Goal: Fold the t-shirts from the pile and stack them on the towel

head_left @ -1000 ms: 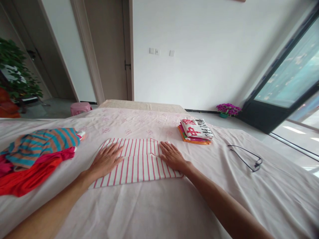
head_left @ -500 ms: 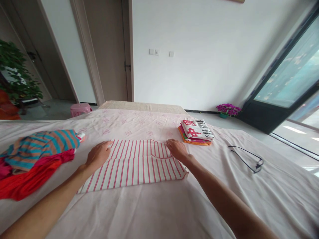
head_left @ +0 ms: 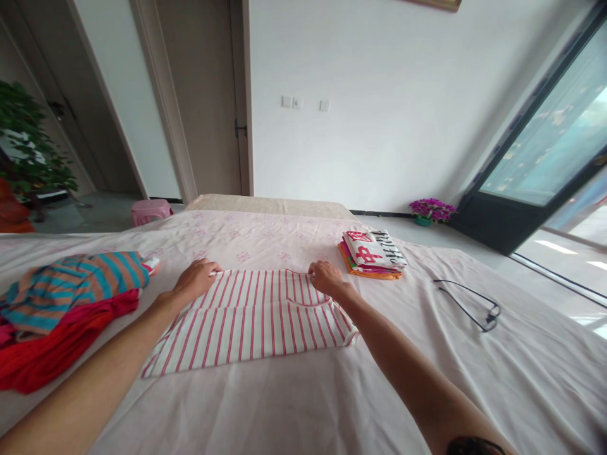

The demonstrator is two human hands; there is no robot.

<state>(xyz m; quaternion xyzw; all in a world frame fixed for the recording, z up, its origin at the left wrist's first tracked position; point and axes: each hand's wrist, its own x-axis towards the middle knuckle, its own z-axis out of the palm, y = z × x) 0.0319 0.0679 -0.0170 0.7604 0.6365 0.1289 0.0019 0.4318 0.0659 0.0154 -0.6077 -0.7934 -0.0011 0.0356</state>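
The striped shirt (head_left: pixel 251 322) looks soft and light, best held along its far edge, where left hand (head_left: pixel 195 278) and right hand (head_left: pixel 328 278) pinch.

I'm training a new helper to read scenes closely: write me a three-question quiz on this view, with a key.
1. True or false: the left hand and the right hand both touch the red-striped cloth.
2. Which lies nearer the right hand?
A) the folded stack
B) the eyeglasses
3. Fill in the colour: the plastic stool is ____.

Key: 1 true; 2 A; 3 pink.
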